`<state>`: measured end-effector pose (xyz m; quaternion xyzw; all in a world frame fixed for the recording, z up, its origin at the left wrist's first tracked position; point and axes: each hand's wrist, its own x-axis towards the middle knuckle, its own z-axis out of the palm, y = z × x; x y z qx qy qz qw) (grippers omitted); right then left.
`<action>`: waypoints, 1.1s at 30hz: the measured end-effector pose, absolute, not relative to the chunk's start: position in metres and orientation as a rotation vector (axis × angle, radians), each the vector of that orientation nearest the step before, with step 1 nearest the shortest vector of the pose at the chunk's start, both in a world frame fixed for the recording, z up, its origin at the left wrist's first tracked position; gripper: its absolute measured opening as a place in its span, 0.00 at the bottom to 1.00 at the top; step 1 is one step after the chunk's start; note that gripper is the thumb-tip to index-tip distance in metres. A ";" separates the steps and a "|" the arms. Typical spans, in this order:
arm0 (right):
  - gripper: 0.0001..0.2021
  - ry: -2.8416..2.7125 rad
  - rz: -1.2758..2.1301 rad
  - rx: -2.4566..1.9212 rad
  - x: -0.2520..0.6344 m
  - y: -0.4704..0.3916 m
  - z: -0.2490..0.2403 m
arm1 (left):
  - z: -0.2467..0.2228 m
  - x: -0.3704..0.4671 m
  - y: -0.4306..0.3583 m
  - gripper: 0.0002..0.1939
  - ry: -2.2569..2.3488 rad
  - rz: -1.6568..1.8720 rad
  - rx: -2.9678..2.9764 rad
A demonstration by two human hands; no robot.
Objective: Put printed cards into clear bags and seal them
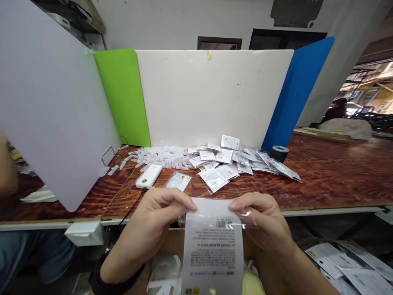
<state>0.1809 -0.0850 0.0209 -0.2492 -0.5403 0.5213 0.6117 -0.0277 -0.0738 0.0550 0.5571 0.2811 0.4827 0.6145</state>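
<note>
Between my two hands hangs a clear plastic bag with a white printed card (211,250) inside, its small text and barcode upside down to me. My left hand (162,221) pinches the bag's top left corner between thumb and finger. At the top right, my right hand (264,221) grips the clear edge in the same way. Behind the bag, on the wooden table, lie a single packaged card (178,181), a white power bank (149,176) with a black cable, a heap of small translucent plastic tubes (166,157) and a pile of bagged cards (225,156).
White, green and blue boards (215,98) screen the table's back and left. A roll of dark tape (279,153) stands by the blue board. Below me is an open cardboard box (172,241); more bagged cards (346,262) lie lower right. Another person's arm (6,168) shows far left.
</note>
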 end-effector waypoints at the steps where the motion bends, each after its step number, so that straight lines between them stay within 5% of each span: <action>1: 0.03 -1.268 1.207 -0.563 0.182 -0.085 0.020 | 0.055 -0.029 -0.074 0.08 0.655 1.108 1.297; 22: 0.09 -1.127 1.554 -0.623 0.181 -0.079 0.029 | 0.050 -0.022 -0.078 0.07 0.607 1.084 1.070; 33: 0.18 -1.264 1.216 -0.889 0.170 -0.070 0.015 | 0.047 -0.005 -0.073 0.09 0.855 1.021 1.363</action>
